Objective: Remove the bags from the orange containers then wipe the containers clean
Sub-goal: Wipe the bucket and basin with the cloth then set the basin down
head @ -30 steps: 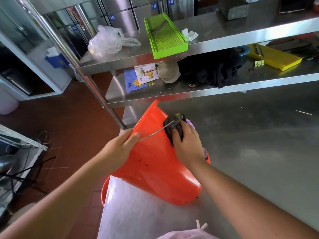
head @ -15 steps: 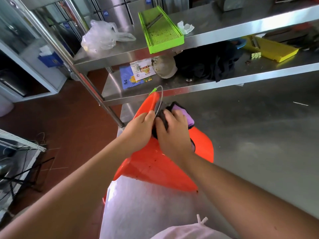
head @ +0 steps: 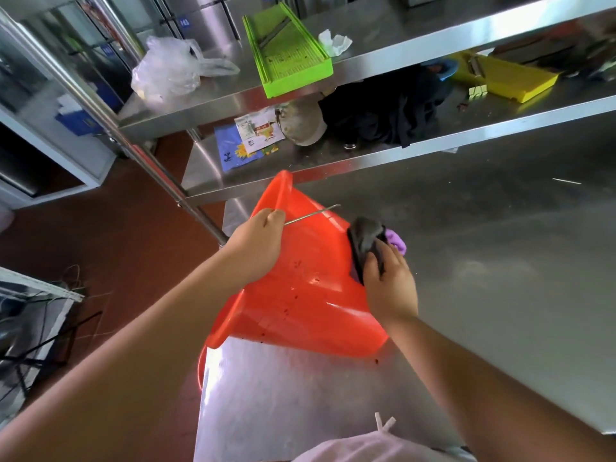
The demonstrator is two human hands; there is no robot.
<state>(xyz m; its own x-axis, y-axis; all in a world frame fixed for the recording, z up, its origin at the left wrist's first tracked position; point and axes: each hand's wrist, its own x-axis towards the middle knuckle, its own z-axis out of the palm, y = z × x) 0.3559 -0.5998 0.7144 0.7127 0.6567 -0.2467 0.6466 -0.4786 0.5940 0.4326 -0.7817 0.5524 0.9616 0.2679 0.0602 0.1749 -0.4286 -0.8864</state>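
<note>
Fingers of the right hand (head: 388,281) are curling round a dark cloth (head: 365,241), pressing it against the orange bucket (head: 310,295), which is lying tipped on the steel bench (head: 483,248); left hand (head: 256,243) is pinching the bucket's wire handle (head: 313,213).

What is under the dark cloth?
The dark cloth lies on the side of the orange bucket, pressed there by the right hand. A purple cloth peeks out beneath it. The bucket wall right under the cloth is hidden.
</note>
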